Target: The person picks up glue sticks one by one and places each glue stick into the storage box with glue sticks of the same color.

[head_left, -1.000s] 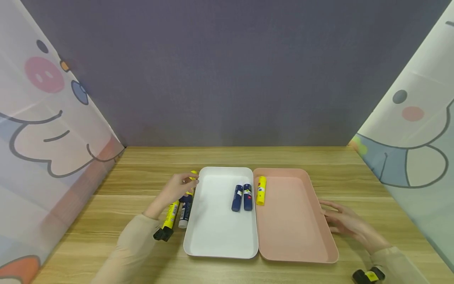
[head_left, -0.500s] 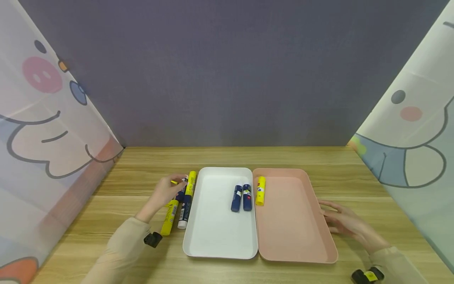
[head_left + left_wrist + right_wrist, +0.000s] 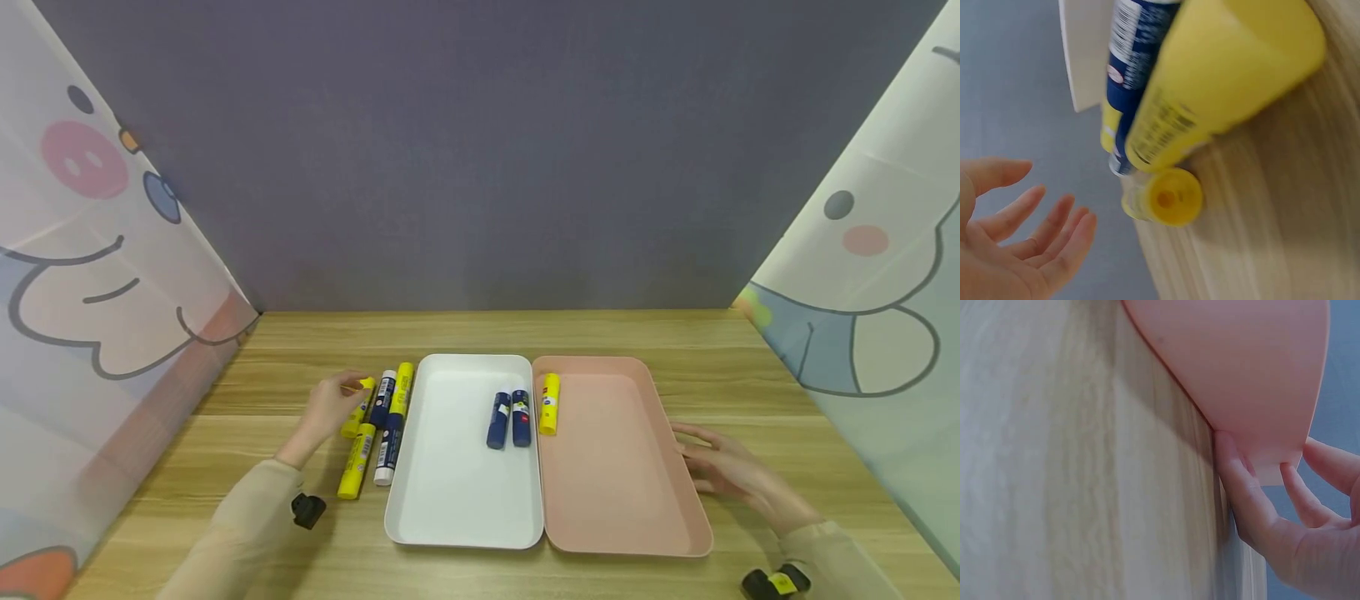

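Note:
My left hand hovers by a yellow glue stick at the left of the table. In the left wrist view its fingers are spread and loosely bent, apart from the yellow stick. Beside that lie a blue glue stick, another yellow one, a front yellow one and a front blue one. My right hand touches the outer right wall of the pink tray; its fingertips rest against that wall in the right wrist view.
A white tray adjoins the pink tray on its left. Two blue glue sticks lie inside the white one, and a yellow glue stick lies inside the pink one. A dark grey panel stands behind the wooden table.
My left hand has moved left, away from the white tray's edge, across the blue stick to the leftmost yellow stick, uncovering the sticks it passed. My right hand stays at the pink tray.

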Tool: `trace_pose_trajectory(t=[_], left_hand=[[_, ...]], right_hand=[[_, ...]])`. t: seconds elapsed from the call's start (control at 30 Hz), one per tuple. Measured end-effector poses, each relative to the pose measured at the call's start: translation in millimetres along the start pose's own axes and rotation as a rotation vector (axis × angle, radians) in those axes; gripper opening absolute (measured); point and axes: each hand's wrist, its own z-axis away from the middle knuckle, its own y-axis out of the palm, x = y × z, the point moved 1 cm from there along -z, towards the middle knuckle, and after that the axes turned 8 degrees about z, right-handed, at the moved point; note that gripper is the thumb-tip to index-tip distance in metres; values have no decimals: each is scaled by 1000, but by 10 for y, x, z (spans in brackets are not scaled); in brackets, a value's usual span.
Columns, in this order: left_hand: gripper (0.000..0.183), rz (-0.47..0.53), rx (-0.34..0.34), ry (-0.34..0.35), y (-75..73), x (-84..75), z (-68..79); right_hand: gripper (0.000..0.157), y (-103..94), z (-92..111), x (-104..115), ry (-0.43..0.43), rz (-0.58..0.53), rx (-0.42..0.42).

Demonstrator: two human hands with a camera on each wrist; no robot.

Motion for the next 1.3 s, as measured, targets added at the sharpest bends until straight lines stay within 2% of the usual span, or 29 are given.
trace_pose_trajectory(t=[0.17,0.5,0.83,1.3], left_hand=[[34,-13,10,-27,-15,80,-13],[40,-50,79,-106,9,225,-29],[40,-79,65,-151,22,281,-58],[42,-82,98,-205,44,345,-74]], right_hand=[[32,0,2,2,-13,-10,14],[31,17,17,11,-12,-13,6],[30,19,15,15,-14,0,12],[31,10,9,4,-24,0,21]])
